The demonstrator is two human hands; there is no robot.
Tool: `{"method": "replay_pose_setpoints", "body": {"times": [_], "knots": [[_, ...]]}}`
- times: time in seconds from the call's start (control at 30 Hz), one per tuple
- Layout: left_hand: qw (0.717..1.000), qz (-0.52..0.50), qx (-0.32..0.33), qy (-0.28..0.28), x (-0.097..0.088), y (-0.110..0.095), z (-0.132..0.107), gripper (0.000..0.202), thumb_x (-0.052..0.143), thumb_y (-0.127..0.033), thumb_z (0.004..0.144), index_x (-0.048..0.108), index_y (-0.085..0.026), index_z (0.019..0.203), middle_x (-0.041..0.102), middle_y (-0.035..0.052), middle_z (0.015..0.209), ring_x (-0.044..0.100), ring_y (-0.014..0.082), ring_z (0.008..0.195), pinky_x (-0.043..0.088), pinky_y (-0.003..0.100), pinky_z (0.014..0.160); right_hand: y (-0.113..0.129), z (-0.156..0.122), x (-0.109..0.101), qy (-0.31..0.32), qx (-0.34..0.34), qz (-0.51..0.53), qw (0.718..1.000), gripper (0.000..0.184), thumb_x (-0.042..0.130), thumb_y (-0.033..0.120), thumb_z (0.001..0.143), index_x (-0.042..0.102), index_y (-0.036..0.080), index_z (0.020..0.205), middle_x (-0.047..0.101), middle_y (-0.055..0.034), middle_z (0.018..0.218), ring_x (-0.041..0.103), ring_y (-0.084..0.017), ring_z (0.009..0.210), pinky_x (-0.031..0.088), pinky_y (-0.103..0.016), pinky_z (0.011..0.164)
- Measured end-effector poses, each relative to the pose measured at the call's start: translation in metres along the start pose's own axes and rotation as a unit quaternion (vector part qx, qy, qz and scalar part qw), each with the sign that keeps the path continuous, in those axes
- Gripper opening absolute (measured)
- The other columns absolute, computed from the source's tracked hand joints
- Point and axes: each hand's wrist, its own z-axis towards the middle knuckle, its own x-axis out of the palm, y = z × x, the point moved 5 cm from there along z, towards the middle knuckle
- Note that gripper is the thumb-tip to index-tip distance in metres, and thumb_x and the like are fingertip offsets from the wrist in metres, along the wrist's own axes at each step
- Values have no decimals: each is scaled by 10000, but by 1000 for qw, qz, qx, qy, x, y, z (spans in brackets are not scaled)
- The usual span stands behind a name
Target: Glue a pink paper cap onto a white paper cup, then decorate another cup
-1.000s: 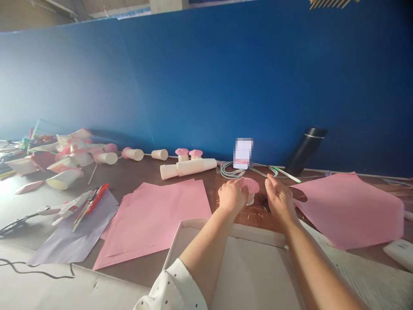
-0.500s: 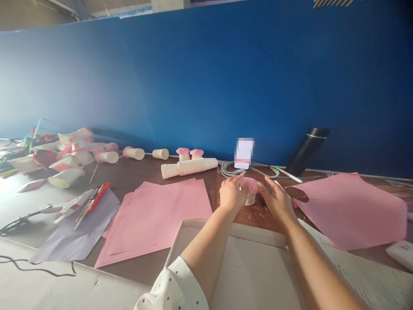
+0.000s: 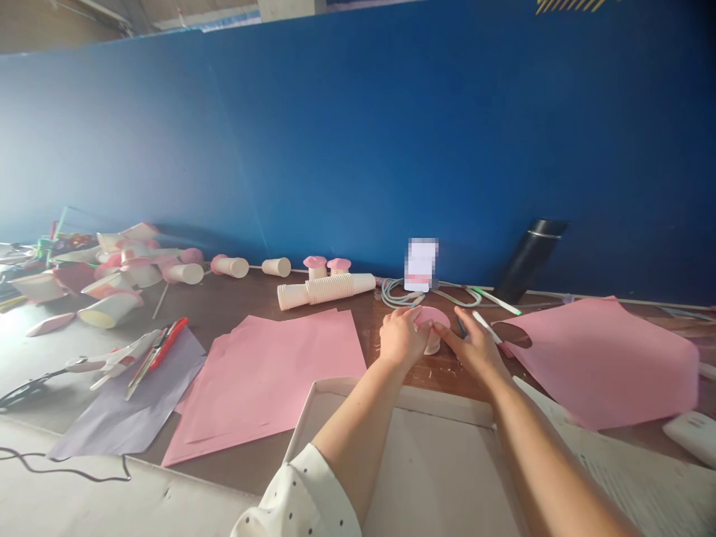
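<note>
A pink paper cap (image 3: pixel 434 316) rests on top of an upright white paper cup (image 3: pixel 432 343) on the brown tabletop. My left hand (image 3: pixel 403 334) grips the cap's left edge, its thumb at the front rim. On the other side, my right hand (image 3: pixel 475 344) has its thumb against the front right of the rim, the fingers bent round behind it. Part of the cap and most of the cup are hidden by my hands. Close by my right fingers lies a white marker pen (image 3: pixel 485 327).
Pink sheets (image 3: pixel 280 373) lie left, a cut pink sheet (image 3: pixel 609 365) right. A shallow white box (image 3: pixel 447 462) is in front. Behind are nested paper cups (image 3: pixel 330 288), two capped cups (image 3: pixel 327 266), a phone (image 3: pixel 421 265) and a black flask (image 3: pixel 529 257). Scissors (image 3: pixel 72 367) and a red cutter (image 3: pixel 162 350) lie left.
My right thumb has moved left onto the cap's front rim, nearer my left thumb. The cap now looks flatter and tilted towards me. The cup stays in place.
</note>
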Motion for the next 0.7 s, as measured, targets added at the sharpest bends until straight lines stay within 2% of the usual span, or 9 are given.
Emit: {"method": "replay_pose_setpoints", "body": {"times": [0.13, 0.27, 0.43, 0.57, 0.7], "knots": [[1000, 4, -3, 8, -1, -1, -1, 491, 508, -458, 955, 637, -289, 1398, 588, 54, 1485, 499, 305, 1351, 409, 415, 1130, 4, -2, 0, -2, -28, -25, 999, 809, 599, 703, 845, 535, 232, 1500, 468, -148, 1584, 312, -349, 1532, 285, -555, 1225], [1000, 9, -7, 14, -2, -1, -2, 501, 500, -471, 954, 629, -297, 1406, 580, 51, 1496, 500, 310, 1354, 418, 424, 1123, 14, -8, 2, -11, -80, -67, 994, 649, 513, 648, 930, 547, 320, 1490, 425, -104, 1620, 342, -339, 1516, 311, -583, 1199], [1000, 7, -5, 14, -2, -1, -2, 496, 495, -465, 956, 623, -312, 1410, 591, 42, 1484, 502, 295, 1357, 411, 411, 1130, 21, -14, 4, 23, -58, -129, 990, 537, 378, 627, 993, 577, 419, 1447, 401, 2, 1641, 326, -347, 1522, 288, -659, 1189], [1000, 9, -8, 17, -2, -2, -2, 498, 500, -470, 953, 621, -314, 1410, 593, 45, 1485, 513, 297, 1349, 414, 421, 1128, 24, -15, 4, 50, -36, -159, 985, 569, 326, 607, 1011, 521, 397, 1502, 379, 7, 1652, 318, -339, 1528, 292, -663, 1192], [1000, 10, -13, 19, -4, -4, -4, 505, 496, -472, 952, 615, -314, 1416, 594, 49, 1484, 518, 308, 1344, 423, 440, 1116, 25, -14, 4, 47, -48, -169, 983, 579, 325, 608, 1010, 532, 375, 1498, 414, -13, 1633, 357, -349, 1506, 305, -684, 1176]]}}
